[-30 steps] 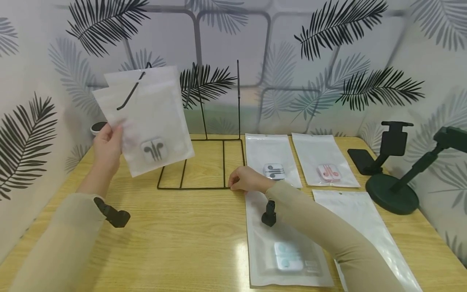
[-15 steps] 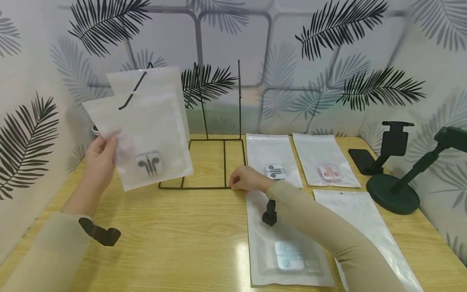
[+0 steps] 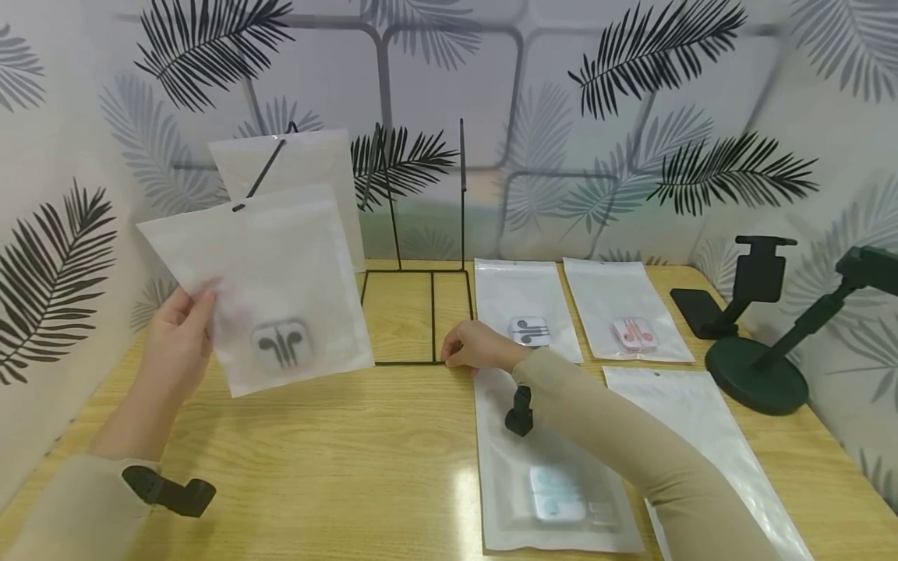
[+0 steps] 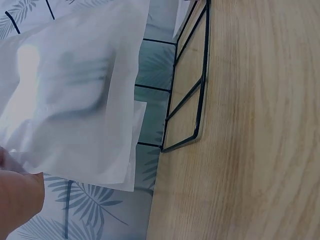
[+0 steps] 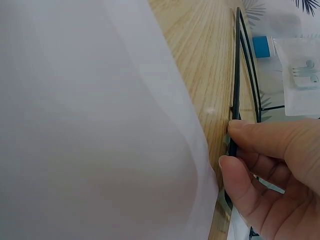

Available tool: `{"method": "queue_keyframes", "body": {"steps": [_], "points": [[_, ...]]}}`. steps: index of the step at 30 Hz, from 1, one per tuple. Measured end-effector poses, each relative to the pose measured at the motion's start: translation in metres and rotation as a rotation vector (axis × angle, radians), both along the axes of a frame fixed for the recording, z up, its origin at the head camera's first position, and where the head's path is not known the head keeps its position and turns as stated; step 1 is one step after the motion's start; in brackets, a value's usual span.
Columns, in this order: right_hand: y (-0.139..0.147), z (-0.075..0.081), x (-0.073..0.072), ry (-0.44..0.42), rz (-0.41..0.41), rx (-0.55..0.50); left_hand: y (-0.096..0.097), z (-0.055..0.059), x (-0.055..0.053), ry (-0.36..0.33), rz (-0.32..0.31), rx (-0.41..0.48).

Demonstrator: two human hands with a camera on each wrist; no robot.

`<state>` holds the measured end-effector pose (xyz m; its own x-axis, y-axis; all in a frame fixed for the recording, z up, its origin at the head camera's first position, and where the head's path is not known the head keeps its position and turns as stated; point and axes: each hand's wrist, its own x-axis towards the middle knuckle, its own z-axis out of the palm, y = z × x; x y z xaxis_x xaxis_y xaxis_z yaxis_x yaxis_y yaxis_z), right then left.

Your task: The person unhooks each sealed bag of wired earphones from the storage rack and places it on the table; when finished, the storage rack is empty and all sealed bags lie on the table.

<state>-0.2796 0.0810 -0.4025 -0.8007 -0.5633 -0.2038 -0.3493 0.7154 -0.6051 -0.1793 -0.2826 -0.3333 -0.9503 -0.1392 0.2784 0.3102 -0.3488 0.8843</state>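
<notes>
My left hand (image 3: 177, 333) pinches the left edge of a frosted white pouch (image 3: 281, 261) holding boxed earphones (image 3: 284, 345). The pouch's top edge is at the tip of a black wire hook (image 3: 265, 173). Farther back on that hook hangs another white pouch (image 3: 326, 160), its lower part hidden. In the left wrist view, the thumb (image 4: 22, 200) lies on the pouch's side. My right hand (image 3: 480, 347) grips the front right corner of the black wire display rack (image 3: 400, 363); the right wrist view has thumb and finger about the base wire (image 5: 233, 142).
On the right of the wooden table (image 3: 337, 467) lie a pouch with black earphones (image 3: 526, 288), one with pink earphones (image 3: 610, 288), a long pouch with a pale blue box (image 3: 519, 436) and another long white pouch (image 3: 691, 413). A dark phone stand (image 3: 756, 374) stands at far right.
My left hand has come down and toward me with the front pouch, which slid forward along the hook to its tip. The pouch behind stays on the hook. My right hand keeps its grip.
</notes>
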Motion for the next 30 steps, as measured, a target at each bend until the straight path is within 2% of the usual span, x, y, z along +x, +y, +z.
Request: {"method": "queue_keyframes", "body": {"steps": [4, 9, 11, 17, 23, 26, 30], "points": [[0.0, 0.001, 0.0, -0.001, -0.004, 0.002, 0.002, -0.001, 0.007, 0.064, -0.071, 0.076], [0.001, 0.002, 0.0, -0.001, -0.005, 0.0, 0.004, 0.003, 0.014, 0.064, -0.095, 0.136], [0.001, 0.002, 0.001, -0.001, 0.001, 0.0, 0.005, 0.004, 0.017, 0.068, -0.11, 0.133], [0.0, 0.001, 0.001, -0.006, 0.012, -0.001, 0.01, 0.004, 0.029, 0.089, -0.179, 0.045], [-0.001, 0.0, 0.0, -0.018, -0.001, -0.013, 0.018, -0.002, 0.04, -0.027, -0.282, -0.053], [-0.001, -0.001, 0.0, -0.016, 0.001, -0.009, 0.026, -0.01, 0.043, -0.095, -0.356, -0.129], [0.0, -0.001, -0.001, -0.006, 0.01, -0.001, 0.038, -0.023, 0.046, -0.185, -0.437, -0.183]]}}
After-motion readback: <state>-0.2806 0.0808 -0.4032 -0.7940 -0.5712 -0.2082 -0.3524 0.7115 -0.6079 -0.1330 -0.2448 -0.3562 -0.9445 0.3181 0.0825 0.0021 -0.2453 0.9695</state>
